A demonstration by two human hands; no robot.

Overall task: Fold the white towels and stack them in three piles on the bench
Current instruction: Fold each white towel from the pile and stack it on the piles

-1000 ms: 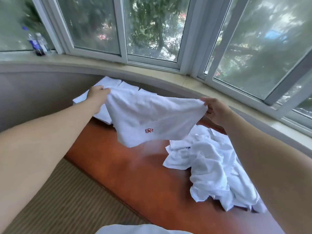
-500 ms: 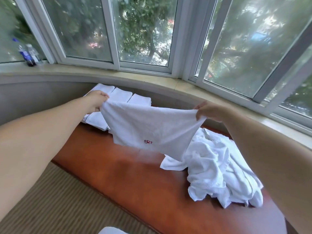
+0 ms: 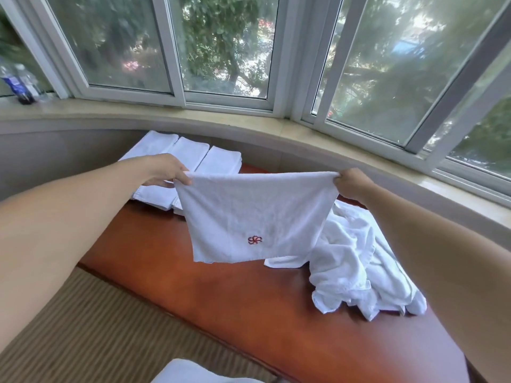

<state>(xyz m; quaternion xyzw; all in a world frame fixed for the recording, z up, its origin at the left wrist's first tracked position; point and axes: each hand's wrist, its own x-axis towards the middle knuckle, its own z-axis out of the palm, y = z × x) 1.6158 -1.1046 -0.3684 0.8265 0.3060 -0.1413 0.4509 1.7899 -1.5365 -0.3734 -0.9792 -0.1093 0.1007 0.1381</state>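
A white towel (image 3: 257,214) with a small red emblem hangs stretched flat in the air above the red-brown bench (image 3: 221,294). My left hand (image 3: 166,171) pinches its upper left corner and my right hand (image 3: 349,182) grips its upper right corner. Behind the left hand, three piles of folded white towels (image 3: 190,157) lie side by side at the bench's far end. A loose heap of unfolded white towels (image 3: 356,266) lies on the bench to the right, partly behind the held towel.
A curved stone window sill (image 3: 249,125) and windows run behind the bench. Bottles (image 3: 16,84) stand on the sill at far left. Striped carpet (image 3: 83,327) lies in front of the bench. A white cloth edge (image 3: 188,373) shows at the bottom.
The held towel has been pulled out taut and level between both hands, and now hangs flat with its top edge straight. The view has tilted, showing the three folded piles more fully.
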